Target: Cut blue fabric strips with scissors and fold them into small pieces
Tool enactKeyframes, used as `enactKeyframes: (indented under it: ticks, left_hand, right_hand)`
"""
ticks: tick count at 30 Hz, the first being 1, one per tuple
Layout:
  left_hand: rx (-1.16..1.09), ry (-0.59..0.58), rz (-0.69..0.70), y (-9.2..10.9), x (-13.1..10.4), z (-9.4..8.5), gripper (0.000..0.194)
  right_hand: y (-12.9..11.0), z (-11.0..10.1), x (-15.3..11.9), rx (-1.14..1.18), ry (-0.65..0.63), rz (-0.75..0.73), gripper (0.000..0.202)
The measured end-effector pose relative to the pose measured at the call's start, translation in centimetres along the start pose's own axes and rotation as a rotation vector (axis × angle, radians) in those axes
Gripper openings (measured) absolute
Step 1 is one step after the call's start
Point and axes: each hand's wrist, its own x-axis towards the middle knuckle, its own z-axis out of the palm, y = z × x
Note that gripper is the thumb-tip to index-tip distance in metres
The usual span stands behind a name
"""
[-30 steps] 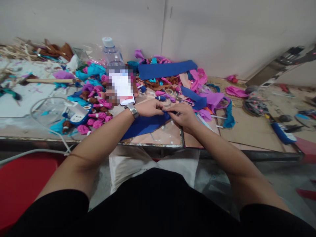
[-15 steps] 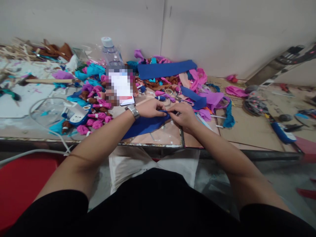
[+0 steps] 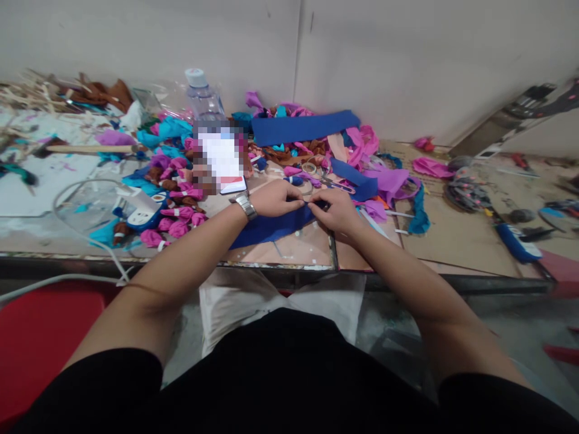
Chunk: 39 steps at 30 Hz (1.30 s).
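A strip of blue fabric (image 3: pixel 274 230) lies at the front of the table, its upper edge running up to my fingers. My left hand (image 3: pixel 274 199), with a metal watch on the wrist, pinches that edge from the left. Close beside it, my right hand (image 3: pixel 335 210) is closed on the strip's right end, thumb and fingertips together. The two hands nearly meet. Whether anything small sits between the fingertips I cannot make out. Just beyond them lie a roll of tape (image 3: pixel 309 169) and pink-handled scissors (image 3: pixel 341 186).
Another blue strip (image 3: pixel 303 128) lies on a heap of pink and brown scraps. Left are a phone (image 3: pixel 233 185), a water bottle (image 3: pixel 204 99), tied pink bundles (image 3: pixel 178 227), a power strip (image 3: pixel 147 216) with a white cable and a hammer (image 3: pixel 90 148). Cardboard (image 3: pixel 446 223) covers the right side.
My right fingers have curled in tighter at the strip's edge. The blue fabric has shifted slightly right at its left end. My left hand has hardly moved.
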Motion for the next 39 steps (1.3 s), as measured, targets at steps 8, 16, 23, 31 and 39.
enactKeyframes:
  ticks: [8, 16, 23, 31, 39]
  left_hand:
    - [0.124, 0.023, -0.098, -0.1, -0.1, -1.4, 0.030]
    - [0.032, -0.056, 0.003, -0.4, 0.0, -0.4, 0.036]
    - [-0.080, -0.059, 0.026, -0.7, 0.1, 0.1, 0.032]
    - [-0.109, -0.086, -0.003, -0.9, 0.4, 0.0, 0.031]
    - [-0.222, -0.103, -0.050, -1.4, 0.6, 0.2, 0.028]
  right_hand:
    - [0.1, -0.7, 0.1, -0.022, 0.014, 0.083, 0.010]
    - [0.1, -0.2, 0.0, -0.012, 0.004, 0.022, 0.010]
    - [-0.1, 0.4, -0.2, 0.050, -0.001, -0.004, 0.015]
    - [-0.2, 0.3, -0.2, 0.045, 0.011, -0.019, 0.014]
    - [-0.3, 0.3, -0.1, 0.015, -0.010, -0.036, 0.013]
